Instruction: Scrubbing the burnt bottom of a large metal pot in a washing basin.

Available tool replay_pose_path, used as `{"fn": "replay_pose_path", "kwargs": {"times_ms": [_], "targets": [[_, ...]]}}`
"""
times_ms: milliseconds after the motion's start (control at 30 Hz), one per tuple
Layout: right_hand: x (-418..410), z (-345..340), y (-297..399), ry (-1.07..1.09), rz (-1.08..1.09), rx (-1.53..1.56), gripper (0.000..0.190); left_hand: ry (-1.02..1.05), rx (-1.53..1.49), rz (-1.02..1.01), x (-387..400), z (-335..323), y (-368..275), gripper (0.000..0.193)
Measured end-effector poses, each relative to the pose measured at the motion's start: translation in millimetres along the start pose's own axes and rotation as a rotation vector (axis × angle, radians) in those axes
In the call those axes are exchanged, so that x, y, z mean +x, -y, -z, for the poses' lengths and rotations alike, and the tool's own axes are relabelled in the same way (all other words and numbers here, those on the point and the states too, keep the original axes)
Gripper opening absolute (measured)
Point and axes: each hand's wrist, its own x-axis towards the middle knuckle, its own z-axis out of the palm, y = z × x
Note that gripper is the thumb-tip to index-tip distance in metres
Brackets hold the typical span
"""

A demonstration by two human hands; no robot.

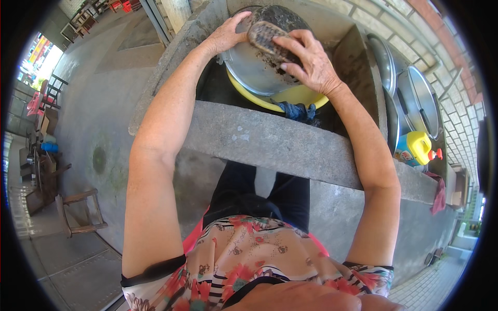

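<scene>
In my right hand (309, 60) is a worn brown scrub brush (266, 37), pressed against a large metal pot (249, 72) whose blackened base faces up. My left hand (229, 34) grips the pot's upper left side, fingers on the metal. The pot stands tilted over a yellow plastic basin (256, 101) inside a concrete sink (268, 136). Dark scrapings lie on the pot's side below the brush. A wet dark blue cloth (299, 111) hangs over the basin's near rim.
Right of the sink, metal pots and lids (418, 101) lean by the brick wall, with a yellow-and-blue detergent jug (414, 147) before them. A red cloth (438, 192) hangs over the ledge. A wooden stool frame (81, 214) stands on the floor at left.
</scene>
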Motion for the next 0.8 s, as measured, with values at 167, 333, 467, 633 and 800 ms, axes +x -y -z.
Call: {"fn": "replay_pose_path", "kwargs": {"times_ms": [167,333,467,633,800], "targets": [[-28,-6,-62,0.036,-0.505,0.032,0.054,-0.016,0.023,0.045,-5,0,-18,0.097],[-38,-11,-89,0.129,-0.74,0.111,0.054,-0.02,0.02,0.062,-9,2,-20,0.1],[-67,-22,-130,0.24,-1.018,0.192,0.06,-0.01,0.029,0.056,-6,0,-25,0.099],[-64,-26,-121,0.218,-1.089,0.226,0.064,-0.01,-0.021,0.062,-10,2,-21,0.097],[-69,-27,-129,0.265,-1.059,0.199,0.063,-0.015,-0.015,0.052,-7,1,-18,0.096]]}}
